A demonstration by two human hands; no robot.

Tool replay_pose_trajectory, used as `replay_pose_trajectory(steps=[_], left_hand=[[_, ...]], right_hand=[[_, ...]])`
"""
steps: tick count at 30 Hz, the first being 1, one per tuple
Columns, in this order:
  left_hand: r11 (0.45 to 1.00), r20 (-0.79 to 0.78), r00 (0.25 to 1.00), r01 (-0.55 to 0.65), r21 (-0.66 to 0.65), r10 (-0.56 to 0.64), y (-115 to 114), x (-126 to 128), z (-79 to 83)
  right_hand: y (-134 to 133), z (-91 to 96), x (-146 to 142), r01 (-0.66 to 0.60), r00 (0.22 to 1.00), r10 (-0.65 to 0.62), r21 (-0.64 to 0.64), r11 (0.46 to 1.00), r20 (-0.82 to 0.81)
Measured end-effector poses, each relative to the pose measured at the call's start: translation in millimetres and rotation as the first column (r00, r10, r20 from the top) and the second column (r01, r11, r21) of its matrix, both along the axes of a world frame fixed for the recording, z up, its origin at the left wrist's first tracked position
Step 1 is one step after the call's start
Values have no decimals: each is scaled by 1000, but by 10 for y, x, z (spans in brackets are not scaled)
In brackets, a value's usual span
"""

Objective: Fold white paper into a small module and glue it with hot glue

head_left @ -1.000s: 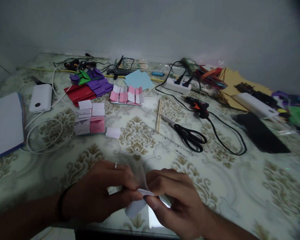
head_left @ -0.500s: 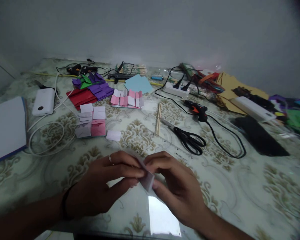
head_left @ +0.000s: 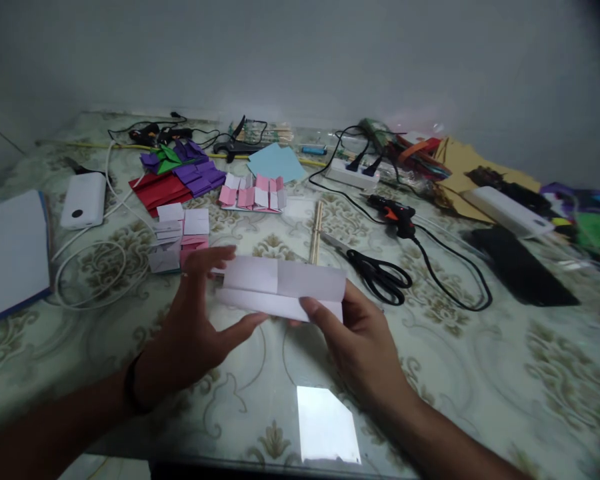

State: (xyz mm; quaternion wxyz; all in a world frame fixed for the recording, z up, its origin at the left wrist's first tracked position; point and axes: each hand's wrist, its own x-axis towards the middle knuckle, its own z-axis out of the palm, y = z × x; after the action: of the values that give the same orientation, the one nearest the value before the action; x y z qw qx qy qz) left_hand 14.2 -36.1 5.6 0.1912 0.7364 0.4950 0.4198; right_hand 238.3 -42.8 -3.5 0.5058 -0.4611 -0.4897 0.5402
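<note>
A creased sheet of white paper (head_left: pixel 280 283) is held above the table, its fold lines running lengthwise and across the middle. My right hand (head_left: pixel 355 333) pinches its right end, thumb on top and fingers behind. At the left end my left hand (head_left: pixel 195 320) is open, thumb and fingers apart around the paper's edge; whether a finger touches it I cannot tell. Behind the left hand stand folded pink and white paper pieces (head_left: pixel 195 223), partly covered by the fingers. A second group of pink and white folded pieces (head_left: pixel 253 193) lies farther back.
Black-handled scissors (head_left: pixel 380 273) and thin wooden sticks (head_left: pixel 317 233) lie beyond the paper. A glue gun (head_left: pixel 393 213) with its cord, a power strip (head_left: pixel 353 175) and a black phone (head_left: pixel 523 267) are to the right. Left are a white power bank (head_left: pixel 83 200), red folded paper (head_left: pixel 160 192) and a notebook (head_left: pixel 13 253).
The paper, folded small between both hands before, is now opened out wide and raised farther from me. My left hand has moved left and spread its fingers; my right hand keeps its grip.
</note>
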Motion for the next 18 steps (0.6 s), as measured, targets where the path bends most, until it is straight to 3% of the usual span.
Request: replay_pose_trajectory(steps=[4, 7, 10, 14, 18], left_hand=[[944, 395, 919, 124, -307, 8, 72, 8, -85], [872, 542, 835, 188, -452, 100, 78, 28, -97], [830, 570, 802, 188, -526, 180, 73, 31, -43], [746, 570, 808, 284, -603, 153, 78, 16, 64], [770, 535, 837, 264, -581, 117, 81, 17, 101]], right_hand=[[13, 7, 9, 9, 1000, -9, 6, 1000, 25], [7, 26, 13, 8, 999, -10, 26, 1000, 53], [8, 19, 18, 32, 998, -36, 62, 998, 57], [7, -11, 23, 15, 996, -20, 56, 998, 92], [2, -15, 18, -15, 996, 12, 28, 999, 89]])
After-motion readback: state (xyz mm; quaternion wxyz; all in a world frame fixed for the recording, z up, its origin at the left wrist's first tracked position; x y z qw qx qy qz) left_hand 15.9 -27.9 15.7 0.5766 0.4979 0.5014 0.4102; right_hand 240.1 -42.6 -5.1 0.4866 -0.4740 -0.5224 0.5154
